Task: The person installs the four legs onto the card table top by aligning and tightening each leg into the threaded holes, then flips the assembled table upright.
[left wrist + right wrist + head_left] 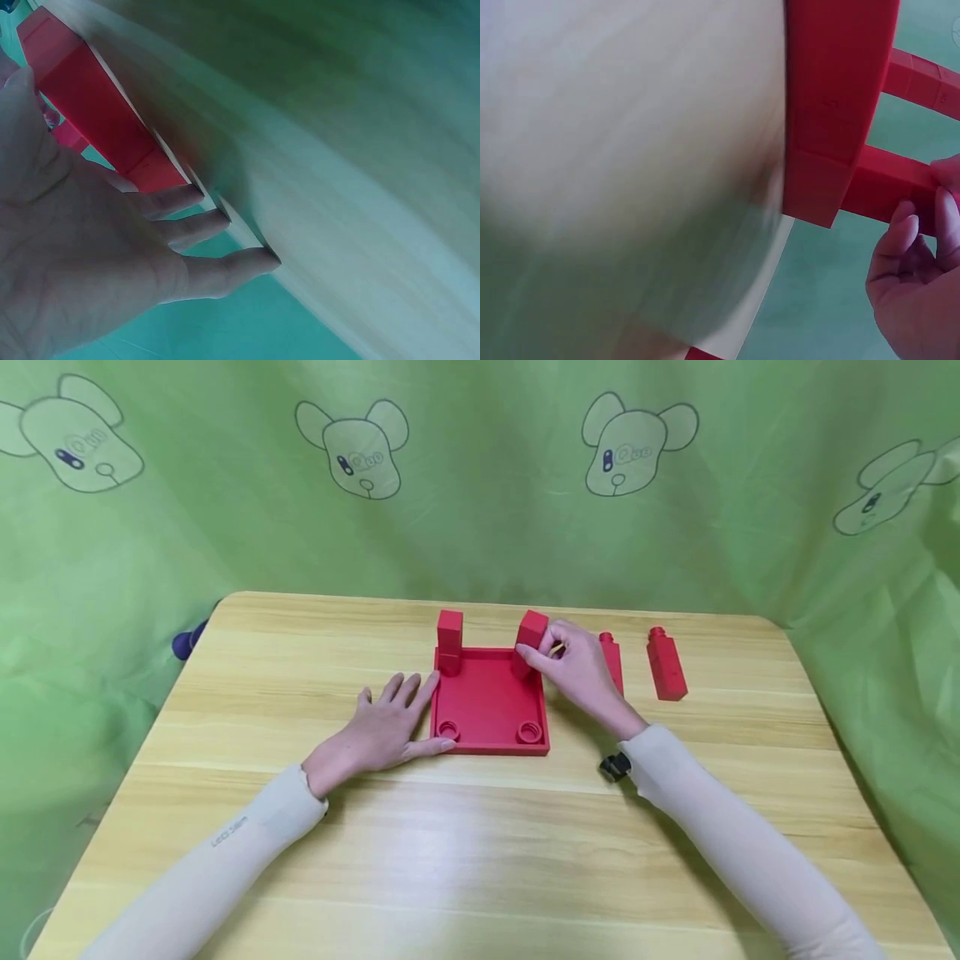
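Observation:
A shallow square red tray (491, 702) lies on the table, a threaded round socket (528, 732) showing at each near corner. At its far left corner a red square post (450, 639) stands upright. My right hand (581, 668) pinches a second red post (531, 631) between thumb and fingers at the far right corner; the right wrist view shows this post (889, 184) rising from the tray's corner. My left hand (382, 722) lies with fingers spread against the tray's left side, thumb on its near edge. Its straight fingers (225, 274) reach along the tray wall (105, 105) in the left wrist view.
Two more red posts with threaded ends lie on the table to the right, one (666, 664) in full view and one (612, 662) partly behind my right hand. A green curtain (480, 527) hangs behind the wooden table (420, 860). Something dark blue (187, 642) sits past the left edge.

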Motion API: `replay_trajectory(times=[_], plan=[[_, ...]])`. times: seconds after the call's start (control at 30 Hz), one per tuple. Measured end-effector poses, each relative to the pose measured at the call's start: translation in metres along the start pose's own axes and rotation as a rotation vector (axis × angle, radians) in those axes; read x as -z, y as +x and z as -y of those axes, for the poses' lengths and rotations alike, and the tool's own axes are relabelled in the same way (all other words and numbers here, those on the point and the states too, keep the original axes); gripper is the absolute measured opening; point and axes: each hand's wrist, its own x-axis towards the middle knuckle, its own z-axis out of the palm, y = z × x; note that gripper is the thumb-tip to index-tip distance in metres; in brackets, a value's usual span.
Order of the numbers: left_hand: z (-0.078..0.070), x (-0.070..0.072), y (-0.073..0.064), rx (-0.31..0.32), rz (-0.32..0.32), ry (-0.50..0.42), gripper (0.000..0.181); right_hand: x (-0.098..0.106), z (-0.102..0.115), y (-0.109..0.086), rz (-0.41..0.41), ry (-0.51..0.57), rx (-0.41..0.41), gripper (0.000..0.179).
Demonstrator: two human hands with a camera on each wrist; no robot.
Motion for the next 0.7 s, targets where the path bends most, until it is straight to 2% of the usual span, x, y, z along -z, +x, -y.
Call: replay_trajectory(times=[0.23, 0.53, 0.7], plan=[[0.0006, -0.0004, 0.0015, 0.003, 0.003, 0.015, 0.11, -0.0013, -0.0008, -0.002, -0.025, 0.057, -0.04, 0.033], [0.0002, -0.0018, 0.0021, -0.001, 0.001, 0.009, 0.11, -0.0041, -0.0012, -0.0007, -0.049, 0.141, -0.052, 0.052], [0.0008, -0.0025, 0.0015, 0.002, 0.001, 0.005, 0.11, -0.0051, -0.0015, 0.0003, -0.03, 0.163, -0.034, 0.062]])
